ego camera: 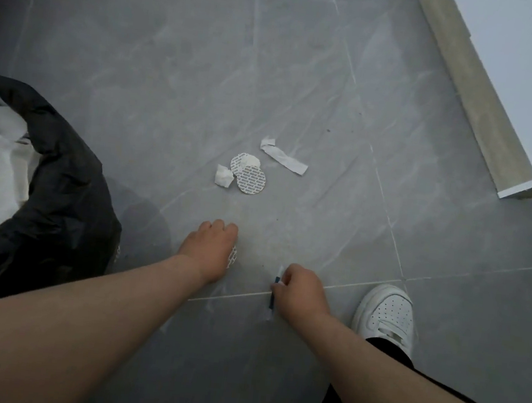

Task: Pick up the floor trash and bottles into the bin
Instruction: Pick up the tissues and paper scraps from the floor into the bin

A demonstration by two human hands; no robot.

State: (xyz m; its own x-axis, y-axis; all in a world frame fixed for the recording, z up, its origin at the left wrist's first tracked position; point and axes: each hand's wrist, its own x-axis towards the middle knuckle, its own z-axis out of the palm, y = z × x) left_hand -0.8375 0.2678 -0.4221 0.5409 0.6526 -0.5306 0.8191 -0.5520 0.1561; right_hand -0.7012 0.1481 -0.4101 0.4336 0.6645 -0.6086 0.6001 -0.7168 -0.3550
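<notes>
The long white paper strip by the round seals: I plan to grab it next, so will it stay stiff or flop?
Likely floppy: the paper strip looks thin, with one end folded up. Probably very light. Flat on smooth tile, it may slide when pushed.

Left hand (209, 248) and right hand (302, 292) reach low, both curled.

Grey tile floor (304, 74), left hand (209, 248) curled round a disc (232, 257), right hand (302, 292) pinching a wrapper (273, 297), ahead two overlapping discs (249, 176), wad (224, 176) just beside them, paper strip (284, 158) near, black-bagged bin (70, 180) at left, white shoe (385, 312) at right
</notes>
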